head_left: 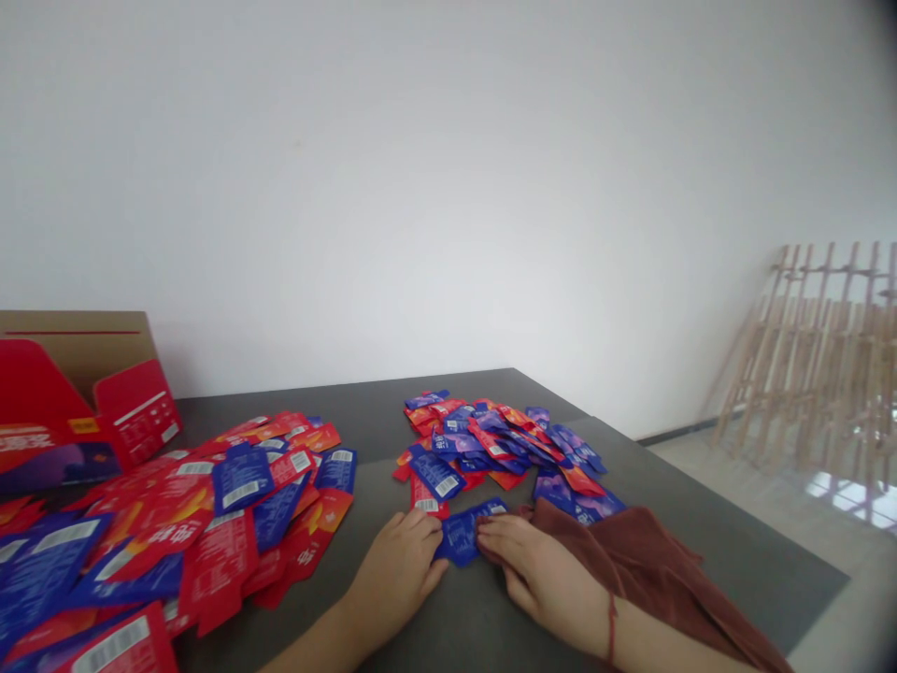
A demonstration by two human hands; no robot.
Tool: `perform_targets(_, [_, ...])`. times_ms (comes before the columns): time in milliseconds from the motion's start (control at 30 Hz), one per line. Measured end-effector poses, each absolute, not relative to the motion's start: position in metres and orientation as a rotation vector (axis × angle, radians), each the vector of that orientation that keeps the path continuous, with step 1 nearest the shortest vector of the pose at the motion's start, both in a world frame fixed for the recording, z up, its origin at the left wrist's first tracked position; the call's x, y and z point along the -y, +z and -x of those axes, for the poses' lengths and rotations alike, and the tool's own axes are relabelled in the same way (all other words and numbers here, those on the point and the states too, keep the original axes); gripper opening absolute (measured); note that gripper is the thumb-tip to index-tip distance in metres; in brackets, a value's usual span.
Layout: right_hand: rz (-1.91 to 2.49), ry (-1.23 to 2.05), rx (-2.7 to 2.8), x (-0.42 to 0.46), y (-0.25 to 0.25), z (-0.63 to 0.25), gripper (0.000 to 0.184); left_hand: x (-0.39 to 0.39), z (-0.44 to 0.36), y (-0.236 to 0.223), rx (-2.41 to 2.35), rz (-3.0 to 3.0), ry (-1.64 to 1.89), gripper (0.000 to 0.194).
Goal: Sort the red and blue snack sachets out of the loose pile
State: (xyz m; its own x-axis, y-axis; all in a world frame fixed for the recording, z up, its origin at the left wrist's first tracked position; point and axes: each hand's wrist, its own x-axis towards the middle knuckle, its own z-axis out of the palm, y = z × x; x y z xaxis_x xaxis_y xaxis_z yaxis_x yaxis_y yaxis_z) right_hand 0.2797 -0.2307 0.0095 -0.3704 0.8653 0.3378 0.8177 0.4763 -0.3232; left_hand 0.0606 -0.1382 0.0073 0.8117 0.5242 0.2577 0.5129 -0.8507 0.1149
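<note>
A blue packet (pixel 462 535) lies flat on the dark table in front of me, between my two hands. My left hand (pixel 398 572) has its fingers curled together at the packet's left edge, holding it down. On the packet's right end, my right hand (pixel 536 563) presses with a brown cloth (pixel 634 575) gripped under its fingers. The cloth trails off to the right beneath my forearm. Just beyond is a loose pile of small red, blue and purple packets (pixel 483 439), some face up and some with barcodes showing.
A larger heap of red and blue packets (pixel 217 523) spreads over the left of the dark table (pixel 378 495). Behind it stands an open red carton (pixel 140 416). A white wall (pixel 420 187) backs the table; wooden racks (pixel 819 365) lean at the right.
</note>
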Motion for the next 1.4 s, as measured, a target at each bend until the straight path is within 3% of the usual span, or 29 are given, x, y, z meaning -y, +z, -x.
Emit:
perform_targets(167, [1.639, 0.056, 2.136, 0.200, 0.002, -0.279, 0.038, 0.137, -0.061, 0.004, -0.855, -2.947, 0.445, 0.016])
perform_targets(400, [1.337, 0.107, 2.385, 0.194, 0.006, -0.240, 0.034, 0.136, -0.062, 0.008, -0.887, -2.960, 0.388, 0.018])
perform_targets(533, [1.266, 0.113, 2.404, 0.217, 0.008, -0.263, 0.054, 0.135, -0.061, 0.010, -0.860, -2.972, 0.348, 0.018])
perform_targets(667, [1.547, 0.003, 2.263, 0.228, 0.003, -0.295, 0.074, 0.133, -0.060, 0.010, -0.822, -2.964, 0.382, 0.017])
perform_targets(933, [1.727, -0.092, 2.152, 0.193, -0.006, -0.284, 0.057, 0.134, -0.066, 0.012, -0.872, -2.977, 0.351, 0.014])
perform_targets(1067, [1.666, -0.137, 2.245, 0.192, -0.007, -0.260, 0.056, 0.135, -0.066, 0.011, -0.884, -2.980, 0.338, 0.016])
perform_targets(1267, [1.255, 0.130, 2.552, 0.221, 0.008, -0.255, 0.056, 0.136, -0.064, 0.013, -0.889, -2.961, 0.313, 0.019])
perform_targets(1400, [1.428, 0.111, 2.438, 0.228, 0.011, -0.285, 0.060, 0.137, -0.066, 0.017, -0.876, -3.004, 0.232, 0.017])
